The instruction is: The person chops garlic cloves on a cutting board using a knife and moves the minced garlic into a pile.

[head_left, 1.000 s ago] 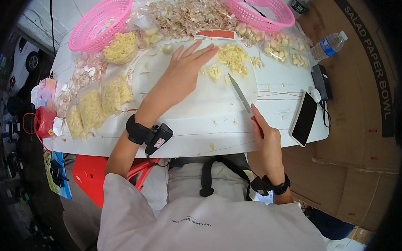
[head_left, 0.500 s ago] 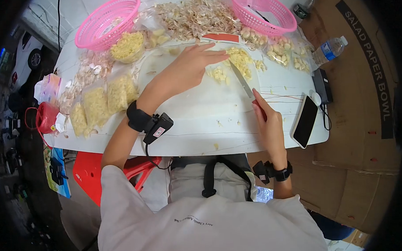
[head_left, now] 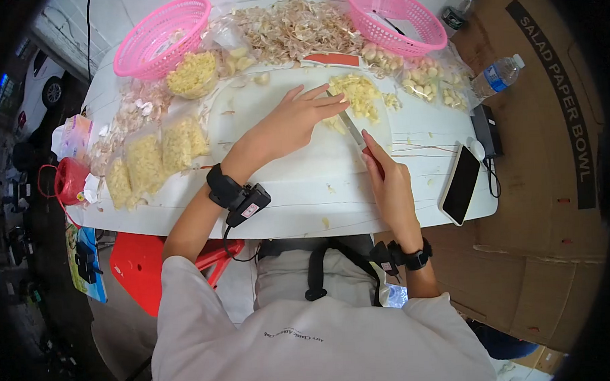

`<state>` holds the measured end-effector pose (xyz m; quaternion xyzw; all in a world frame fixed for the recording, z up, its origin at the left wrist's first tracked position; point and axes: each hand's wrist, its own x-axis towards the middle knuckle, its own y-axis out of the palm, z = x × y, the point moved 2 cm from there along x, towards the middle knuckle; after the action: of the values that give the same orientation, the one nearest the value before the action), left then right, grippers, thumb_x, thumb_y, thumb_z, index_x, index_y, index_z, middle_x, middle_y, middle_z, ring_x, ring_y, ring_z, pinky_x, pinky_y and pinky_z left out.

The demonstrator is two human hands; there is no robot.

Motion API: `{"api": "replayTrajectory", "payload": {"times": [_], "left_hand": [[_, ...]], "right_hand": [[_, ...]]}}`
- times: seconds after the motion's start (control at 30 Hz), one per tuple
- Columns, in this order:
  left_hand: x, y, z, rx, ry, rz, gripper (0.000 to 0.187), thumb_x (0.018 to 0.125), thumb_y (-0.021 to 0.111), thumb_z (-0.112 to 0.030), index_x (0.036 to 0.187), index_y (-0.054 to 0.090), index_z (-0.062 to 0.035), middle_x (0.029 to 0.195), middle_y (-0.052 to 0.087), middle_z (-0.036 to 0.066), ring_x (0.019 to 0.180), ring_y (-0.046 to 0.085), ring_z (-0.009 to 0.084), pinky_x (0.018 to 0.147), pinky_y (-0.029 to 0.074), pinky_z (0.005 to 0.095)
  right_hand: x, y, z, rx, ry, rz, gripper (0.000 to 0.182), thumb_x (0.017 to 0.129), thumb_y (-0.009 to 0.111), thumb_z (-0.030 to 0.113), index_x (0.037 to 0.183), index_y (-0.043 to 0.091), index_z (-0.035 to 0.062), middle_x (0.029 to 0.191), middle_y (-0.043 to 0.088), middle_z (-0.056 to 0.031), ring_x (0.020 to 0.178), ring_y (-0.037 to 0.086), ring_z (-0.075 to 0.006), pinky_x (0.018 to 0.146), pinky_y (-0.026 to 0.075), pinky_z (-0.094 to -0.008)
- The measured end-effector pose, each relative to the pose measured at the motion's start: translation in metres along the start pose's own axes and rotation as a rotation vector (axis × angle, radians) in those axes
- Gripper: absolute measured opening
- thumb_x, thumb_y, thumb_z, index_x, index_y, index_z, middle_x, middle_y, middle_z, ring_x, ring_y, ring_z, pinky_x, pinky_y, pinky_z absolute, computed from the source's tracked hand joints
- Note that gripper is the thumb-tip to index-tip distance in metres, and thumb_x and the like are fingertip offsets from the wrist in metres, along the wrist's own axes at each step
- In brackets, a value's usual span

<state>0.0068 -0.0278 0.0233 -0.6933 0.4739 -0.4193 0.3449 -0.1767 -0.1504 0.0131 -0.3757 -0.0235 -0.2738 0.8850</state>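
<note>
My right hand [head_left: 391,184] is wrapped round the red handle of a knife [head_left: 353,132], its blade pointing up and left across the cutting board. My left hand [head_left: 292,122] is stretched over the pale cutting board [head_left: 245,102], palm down, with fingers apart and fingertips right at the blade. Beyond the blade lies a heap of chopped garlic [head_left: 362,98]. A few cut pieces show between the left fingers and the knife, partly hidden by that hand.
Garlic skins [head_left: 293,30] are piled at the back between two pink baskets [head_left: 162,37]. Bags of chopped garlic [head_left: 145,159] lie left; peeled cloves [head_left: 420,82] sit at right. A phone [head_left: 461,185], a power bank [head_left: 488,130] and a water bottle [head_left: 499,79] line the right edge.
My left hand has come down towards me, its fingers spreading. My right hand has moved left and slightly up with the knife, bringing the blade under the left fingertips.
</note>
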Motion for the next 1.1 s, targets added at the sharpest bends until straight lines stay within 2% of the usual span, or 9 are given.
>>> {"api": "replayTrajectory", "payload": {"times": [0.23,0.47,0.67,0.73,0.83,0.97,1.1], "left_hand": [[-0.004,-0.001,0.001,0.093,-0.017,-0.002,0.075,0.077,0.043,0.019,0.143,0.052,-0.0149,0.150,0.048,0.005,0.145,0.033,0.0306,0.120,0.020,0.0504],[-0.006,0.000,0.000,0.094,-0.029,0.022,0.071,0.077,0.045,0.018,0.140,0.056,-0.0146,0.148,0.050,0.006,0.144,0.034,0.0298,0.120,0.019,0.0511],[-0.008,0.006,-0.004,0.125,-0.030,0.040,0.068,0.077,0.047,0.017,0.136,0.059,-0.0141,0.146,0.052,0.006,0.143,0.037,0.0275,0.119,0.021,0.0534],[-0.011,0.006,-0.006,0.150,-0.052,0.045,0.069,0.075,0.047,0.017,0.135,0.059,-0.0141,0.146,0.052,0.006,0.143,0.038,0.0266,0.119,0.022,0.0530],[-0.013,0.005,-0.004,0.155,-0.050,0.059,0.072,0.074,0.048,0.018,0.137,0.058,-0.0147,0.146,0.051,0.007,0.142,0.038,0.0262,0.119,0.022,0.0529],[-0.012,0.007,-0.005,0.148,-0.045,0.046,0.075,0.073,0.048,0.018,0.139,0.055,-0.0154,0.148,0.050,0.007,0.143,0.038,0.0260,0.119,0.022,0.0529],[-0.010,0.007,-0.007,0.183,0.011,-0.018,0.077,0.073,0.047,0.019,0.142,0.052,-0.0157,0.149,0.048,0.006,0.143,0.036,0.0284,0.120,0.021,0.0530]], "right_hand": [[0.004,-0.003,-0.007,-0.061,-0.037,0.043,0.041,0.096,0.059,0.009,0.136,0.058,0.0118,0.084,0.065,-0.0270,0.072,0.065,-0.0415,0.065,0.050,-0.0405],[-0.003,0.000,-0.009,-0.064,-0.058,0.036,0.041,0.095,0.060,0.010,0.136,0.058,0.0127,0.080,0.064,-0.0269,0.069,0.064,-0.0408,0.063,0.050,-0.0417],[-0.007,0.002,-0.004,-0.171,0.029,0.088,0.042,0.095,0.061,0.011,0.136,0.059,0.0151,0.075,0.064,-0.0233,0.064,0.064,-0.0385,0.059,0.049,-0.0430],[-0.011,0.008,-0.007,-0.262,-0.050,0.070,0.044,0.095,0.061,0.011,0.138,0.057,0.0172,0.074,0.065,-0.0212,0.063,0.064,-0.0377,0.058,0.050,-0.0444],[-0.012,0.010,-0.006,-0.332,-0.036,0.108,0.045,0.095,0.060,0.010,0.139,0.055,0.0183,0.072,0.065,-0.0191,0.062,0.064,-0.0371,0.057,0.051,-0.0457],[-0.009,0.005,-0.009,-0.248,-0.049,0.095,0.043,0.096,0.058,0.009,0.138,0.056,0.0173,0.074,0.065,-0.0209,0.063,0.064,-0.0377,0.059,0.051,-0.0455],[-0.008,0.001,-0.008,-0.114,-0.017,0.055,0.044,0.095,0.059,0.007,0.139,0.056,0.0153,0.079,0.065,-0.0241,0.067,0.065,-0.0386,0.062,0.051,-0.0413]]}}
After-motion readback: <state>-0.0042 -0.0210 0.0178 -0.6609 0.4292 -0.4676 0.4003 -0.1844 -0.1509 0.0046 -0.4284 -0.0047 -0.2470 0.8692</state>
